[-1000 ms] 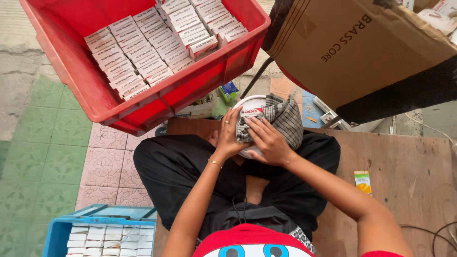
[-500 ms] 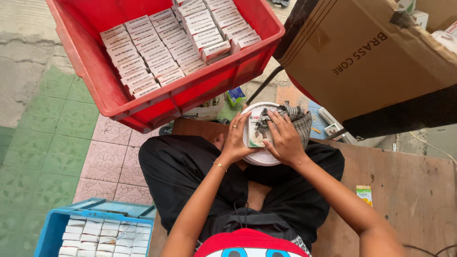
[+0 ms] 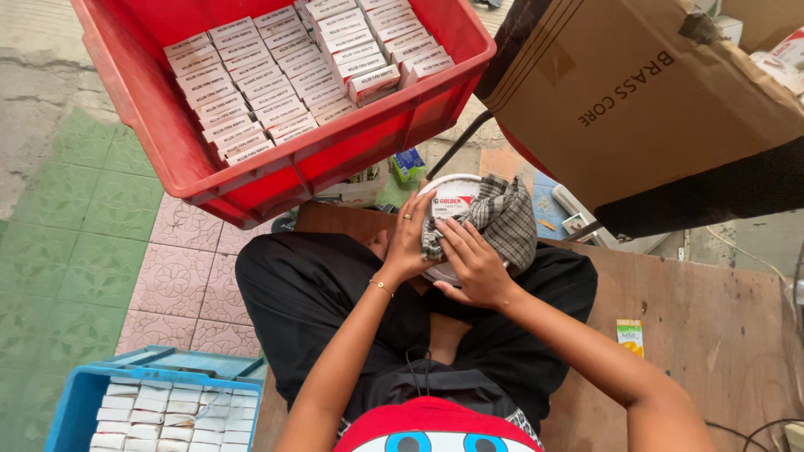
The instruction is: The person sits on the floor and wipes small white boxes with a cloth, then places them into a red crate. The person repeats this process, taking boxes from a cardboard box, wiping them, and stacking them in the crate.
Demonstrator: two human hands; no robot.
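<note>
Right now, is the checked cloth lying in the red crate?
No, the checked cloth is pressed against the round white container by the right hand, with the left hand alongside.

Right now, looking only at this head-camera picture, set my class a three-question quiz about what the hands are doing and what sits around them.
1. True or false: the right hand presses a checked cloth against the round white tin.
2. The boxes in the red crate are: A) loose in a heap B) packed in neat rows C) stacked on the floor.
3. What colour is the crate at lower left?

Key: 1 true; 2 B; 3 blue. The left hand steadies the tin's side.
</note>
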